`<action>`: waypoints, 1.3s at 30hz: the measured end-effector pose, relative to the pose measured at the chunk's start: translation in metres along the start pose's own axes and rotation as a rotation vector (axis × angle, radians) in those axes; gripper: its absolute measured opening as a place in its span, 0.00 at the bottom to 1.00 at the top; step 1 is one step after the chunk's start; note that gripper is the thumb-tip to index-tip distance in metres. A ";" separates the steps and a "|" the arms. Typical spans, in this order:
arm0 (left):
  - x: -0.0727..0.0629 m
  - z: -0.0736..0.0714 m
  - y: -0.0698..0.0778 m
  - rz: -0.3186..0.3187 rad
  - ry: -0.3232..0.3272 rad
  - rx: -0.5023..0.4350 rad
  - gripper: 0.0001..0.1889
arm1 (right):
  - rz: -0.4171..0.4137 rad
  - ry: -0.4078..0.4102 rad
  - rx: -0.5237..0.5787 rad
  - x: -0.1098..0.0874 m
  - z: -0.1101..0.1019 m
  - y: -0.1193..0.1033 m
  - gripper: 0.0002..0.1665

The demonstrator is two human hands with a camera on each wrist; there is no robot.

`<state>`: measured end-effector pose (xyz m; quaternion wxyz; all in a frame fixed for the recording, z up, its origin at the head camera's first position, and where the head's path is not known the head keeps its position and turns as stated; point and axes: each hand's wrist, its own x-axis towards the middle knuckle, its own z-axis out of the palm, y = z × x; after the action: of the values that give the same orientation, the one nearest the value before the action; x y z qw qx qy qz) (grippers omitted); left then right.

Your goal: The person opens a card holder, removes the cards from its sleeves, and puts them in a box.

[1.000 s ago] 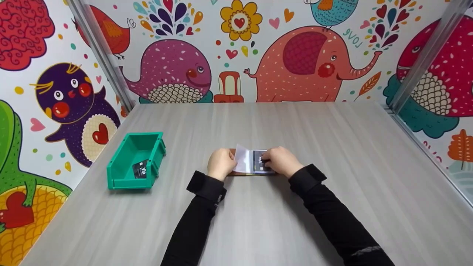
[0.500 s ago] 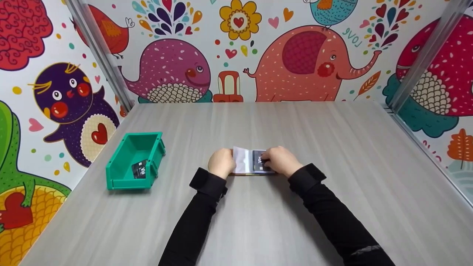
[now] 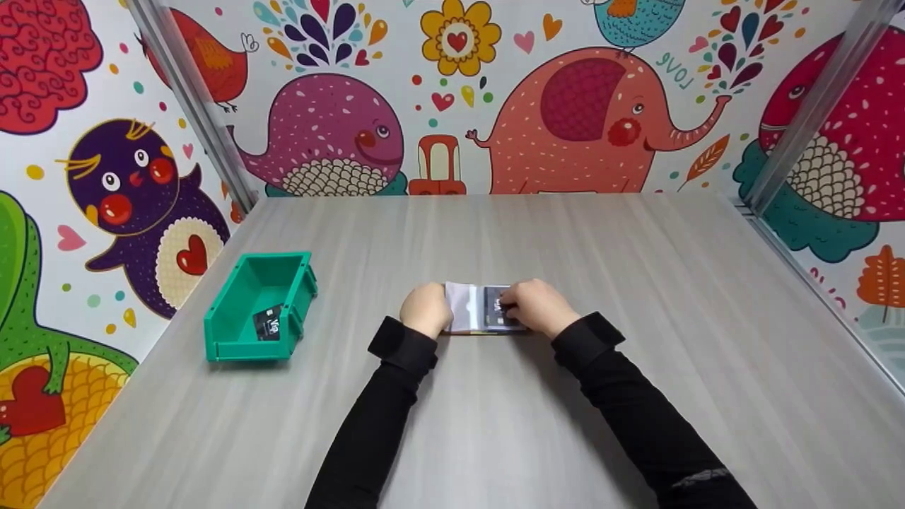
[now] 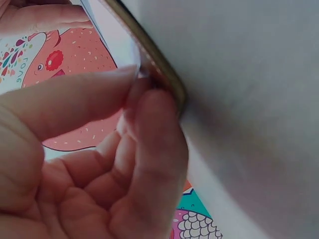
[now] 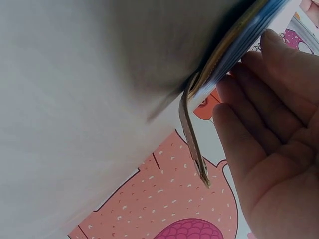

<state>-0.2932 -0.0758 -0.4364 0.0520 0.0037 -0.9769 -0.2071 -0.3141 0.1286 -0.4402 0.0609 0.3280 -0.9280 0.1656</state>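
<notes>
An open card holder (image 3: 460,308) with clear plastic sleeves and a brown cover lies mid-table. My left hand (image 3: 425,311) pinches its left edge; in the left wrist view, the thumb and index fingertips (image 4: 158,107) meet at the cover's rim (image 4: 172,79). A black card (image 3: 493,319) with white lettering shows in the right-hand sleeve. Over that card rests my right hand (image 3: 539,308), its fingertips touching it. From the right wrist, the fingers (image 5: 239,134) look extended beside the stacked sleeve edges (image 5: 234,52), and a brown strap (image 5: 192,142) sticks out from the cover.
At the left stands a green bin (image 3: 244,351) with another black card (image 3: 267,323) inside, marked "Vip". Printed wall panels (image 3: 452,106) bound the table (image 3: 636,247) at the back and both sides.
The left-hand sleeve, raised at an angle a second ago, lies flatter now. My left hand has shifted slightly right with it. The right hand has stayed on the card.
</notes>
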 end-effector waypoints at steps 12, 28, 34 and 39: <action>0.001 -0.001 -0.001 -0.031 -0.019 0.002 0.10 | -0.005 -0.005 0.005 0.002 0.001 0.002 0.07; 0.002 0.002 -0.001 -0.025 -0.001 0.007 0.10 | -0.028 0.009 0.011 0.000 0.002 0.004 0.07; 0.001 0.001 -0.001 -0.031 -0.004 0.006 0.11 | -0.005 0.009 0.044 -0.001 0.001 0.005 0.08; 0.001 0.001 -0.001 -0.015 0.005 0.018 0.10 | 0.045 0.039 0.075 0.000 -0.002 0.008 0.11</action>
<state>-0.2940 -0.0765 -0.4382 0.0527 0.0119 -0.9785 -0.1988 -0.3190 0.1352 -0.4405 0.0629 0.3057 -0.9271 0.2078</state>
